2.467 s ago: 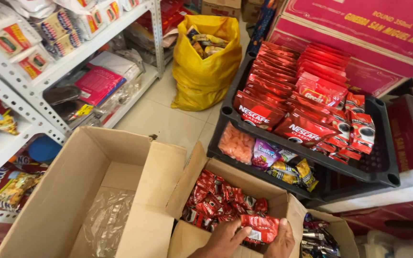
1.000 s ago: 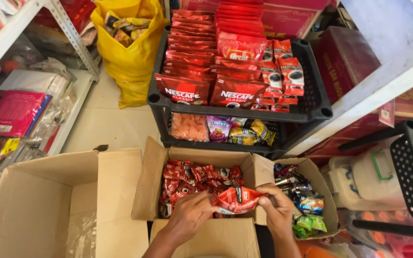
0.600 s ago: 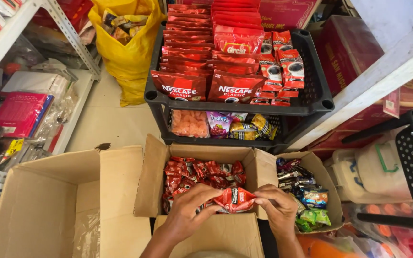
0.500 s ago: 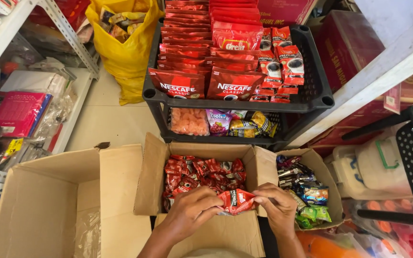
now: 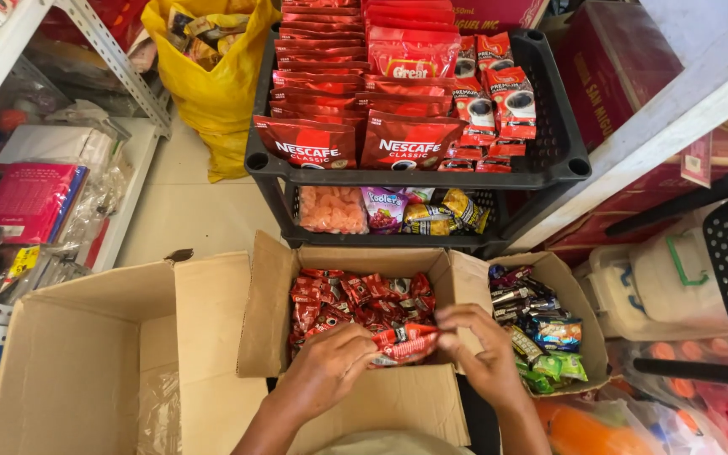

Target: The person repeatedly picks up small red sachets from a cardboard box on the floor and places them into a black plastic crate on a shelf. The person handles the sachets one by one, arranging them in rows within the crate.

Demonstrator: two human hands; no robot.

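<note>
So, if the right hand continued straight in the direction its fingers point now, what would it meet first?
The right hand points leftward, with its fingers on the red packet bundle. Going on, it would probably meet the left hand, which grips the bundle's other end. Depth is uncertain.

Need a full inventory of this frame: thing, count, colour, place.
sachet bundle: one, red, held in both hands over the middle box
middle box: one, brown cardboard, full of red sachets
left box: one, brown cardboard, clear plastic inside
right box: one, brown cardboard, mixed coloured sachets
rack: one, black, two tiers; red pouches on top, snack packs below
sack: one, yellow, on the floor left of the rack
shelving: one, white metal, far left
left hand: grips the bundle's left end
right hand: grips the bundle's right end
</note>
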